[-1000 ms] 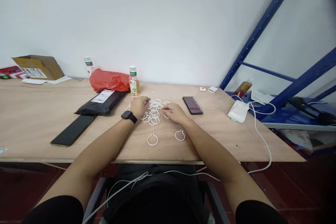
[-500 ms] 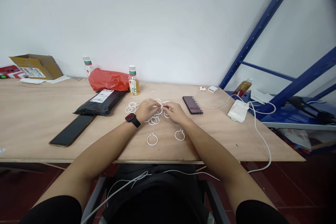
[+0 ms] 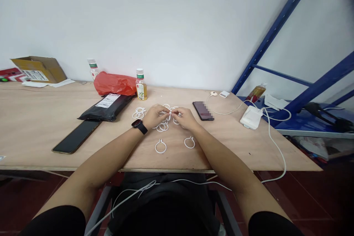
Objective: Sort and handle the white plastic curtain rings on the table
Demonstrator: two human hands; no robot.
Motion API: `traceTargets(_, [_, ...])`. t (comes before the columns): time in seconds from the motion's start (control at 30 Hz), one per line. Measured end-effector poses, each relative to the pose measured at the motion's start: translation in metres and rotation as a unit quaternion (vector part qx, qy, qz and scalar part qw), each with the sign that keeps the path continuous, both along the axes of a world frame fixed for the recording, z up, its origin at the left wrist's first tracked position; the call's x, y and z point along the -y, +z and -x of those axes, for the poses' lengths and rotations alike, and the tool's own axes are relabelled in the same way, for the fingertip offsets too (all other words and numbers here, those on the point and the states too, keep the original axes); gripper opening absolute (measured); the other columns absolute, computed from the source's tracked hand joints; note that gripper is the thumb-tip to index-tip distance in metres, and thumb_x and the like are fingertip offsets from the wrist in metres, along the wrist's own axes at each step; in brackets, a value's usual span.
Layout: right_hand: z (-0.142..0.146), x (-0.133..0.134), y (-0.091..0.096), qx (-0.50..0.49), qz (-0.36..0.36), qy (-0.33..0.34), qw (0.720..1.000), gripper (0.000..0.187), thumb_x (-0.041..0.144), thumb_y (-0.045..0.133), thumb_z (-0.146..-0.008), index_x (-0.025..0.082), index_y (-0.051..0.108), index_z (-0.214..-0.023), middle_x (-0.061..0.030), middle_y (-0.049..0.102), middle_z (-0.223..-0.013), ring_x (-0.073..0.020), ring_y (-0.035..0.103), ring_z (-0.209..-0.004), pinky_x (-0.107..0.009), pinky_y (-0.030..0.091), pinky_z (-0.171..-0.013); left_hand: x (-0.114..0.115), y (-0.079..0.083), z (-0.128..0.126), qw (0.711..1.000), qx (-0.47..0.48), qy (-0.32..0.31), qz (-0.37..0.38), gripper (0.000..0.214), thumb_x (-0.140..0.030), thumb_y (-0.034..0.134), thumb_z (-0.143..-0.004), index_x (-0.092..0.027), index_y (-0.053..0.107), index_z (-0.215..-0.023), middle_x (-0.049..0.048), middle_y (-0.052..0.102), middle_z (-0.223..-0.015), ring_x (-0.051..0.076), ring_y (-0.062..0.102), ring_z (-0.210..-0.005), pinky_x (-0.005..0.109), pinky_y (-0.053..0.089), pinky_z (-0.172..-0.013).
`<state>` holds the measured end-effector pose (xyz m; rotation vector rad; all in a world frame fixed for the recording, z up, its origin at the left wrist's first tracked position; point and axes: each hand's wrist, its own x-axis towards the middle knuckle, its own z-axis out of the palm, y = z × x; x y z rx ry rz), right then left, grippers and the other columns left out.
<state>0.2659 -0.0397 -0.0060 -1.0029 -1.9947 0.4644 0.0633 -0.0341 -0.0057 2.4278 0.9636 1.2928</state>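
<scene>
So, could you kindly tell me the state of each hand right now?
Left hand: closed, pinching a white plastic ring.
Right hand: closed, seemingly on that ring too.

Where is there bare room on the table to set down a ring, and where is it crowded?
Bare plywood runs right of the ring, below the phone and white charger. It's crowded under the left hand and right hand, among the piled rings.

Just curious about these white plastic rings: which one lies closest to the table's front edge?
The lone ring below the left hand, slightly nearer the edge than its lone neighbour on the right.
</scene>
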Motion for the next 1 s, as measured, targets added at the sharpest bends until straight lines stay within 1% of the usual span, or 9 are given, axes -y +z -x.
traceTargets(0.2, [-0.0007,0.0008,0.0019,0.012,-0.009,0.001,1.000,0.012,0.018,0.063,-0.084,0.020,0.075,-0.086,-0.0026,0.074,-0.084,-0.0158,0.066,-0.079,-0.027,0.047,-0.076,-0.0023,-0.0027,0.0010,1.000,0.012,-0.024,-0.005,0.014,-0.033,0.064,-0.089,-0.021,0.071,-0.087,0.0050,0.074,-0.093,0.020,0.066,-0.090,0.038,0.049,-0.089])
traceTargets(0.57, [0.0005,0.0036,0.0051,0.039,-0.025,0.009,0.999,0.010,0.018,0.063,-0.085,0.020,0.073,-0.083,-0.0023,0.074,-0.083,-0.0151,0.065,-0.078,-0.026,0.046,-0.077,-0.0011,-0.0003,0.0012,0.999,0.020,-0.050,0.004,0.021,-0.038,0.061,-0.091,-0.020,0.069,-0.086,0.0066,0.073,-0.094,0.020,0.066,-0.092,0.039,0.049,-0.091])
traceTargets(0.83, [-0.0007,0.0029,0.0036,0.047,-0.028,0.009,0.998,0.012,0.019,0.061,-0.086,0.021,0.073,-0.083,-0.0017,0.073,-0.083,-0.0159,0.064,-0.079,-0.027,0.046,-0.078,-0.0004,0.0021,0.0010,0.999,-0.006,-0.051,0.008,0.020,-0.036,0.059,-0.092,-0.020,0.068,-0.086,0.0067,0.073,-0.094,0.020,0.065,-0.093,0.039,0.048,-0.092])
traceTargets(0.9, [-0.0007,0.0019,0.0026,0.043,-0.029,0.006,0.999,0.013,0.019,0.060,-0.086,0.021,0.073,-0.084,-0.0018,0.073,-0.082,-0.0159,0.065,-0.079,-0.027,0.046,-0.078,0.0000,0.0022,0.0002,0.999,-0.008,-0.050,-0.005,0.019,-0.036,0.059,-0.093,-0.020,0.068,-0.086,0.0066,0.073,-0.094,0.020,0.065,-0.092,0.039,0.048,-0.091])
traceTargets(1.0, [0.0004,0.0006,0.0011,0.014,-0.022,-0.006,1.000,0.012,0.022,0.061,-0.087,0.020,0.073,-0.087,-0.0028,0.074,-0.084,-0.0163,0.066,-0.079,-0.027,0.047,-0.077,0.0012,0.0029,-0.0022,0.999,0.003,-0.029,-0.030,0.019,-0.035,0.059,-0.093,-0.020,0.068,-0.088,0.0065,0.073,-0.093,0.020,0.065,-0.091,0.038,0.048,-0.089])
